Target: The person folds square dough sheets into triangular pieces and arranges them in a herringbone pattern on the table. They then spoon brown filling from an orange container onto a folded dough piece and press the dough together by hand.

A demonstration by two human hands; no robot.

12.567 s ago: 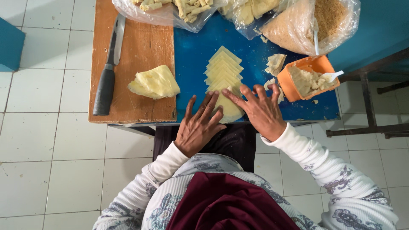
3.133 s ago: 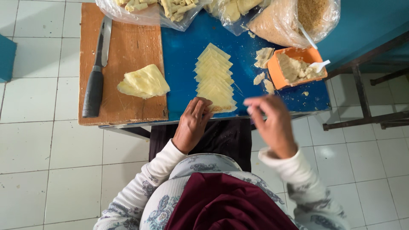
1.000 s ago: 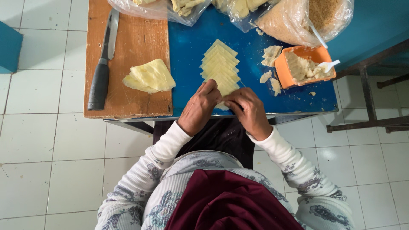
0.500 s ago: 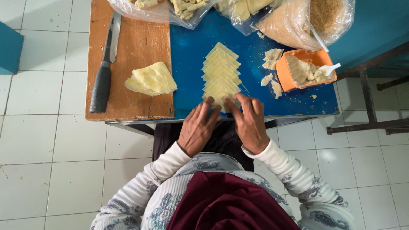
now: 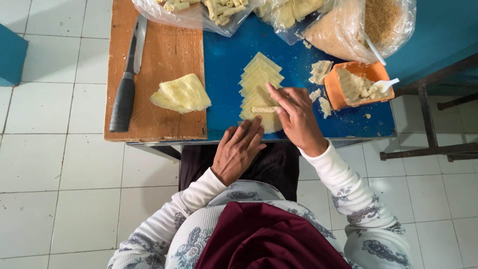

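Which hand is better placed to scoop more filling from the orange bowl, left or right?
Probably the right hand: it is over the row of pastry sheets, next to the orange bowl and its white spoon. The left hand rests at the table's near edge, farther from the bowl.

Bright even daylight, soft faint shadows, sharp focus, slight edge distortion

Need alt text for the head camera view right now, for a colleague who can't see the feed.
Seen from above, a person's right hand holds a small rolled piece over a row of pale yellow wrapper squares on a blue table, while the left hand rests at the table edge. An orange bowl of filling sits right; a knife and stacked wrappers lie on a wooden board left.
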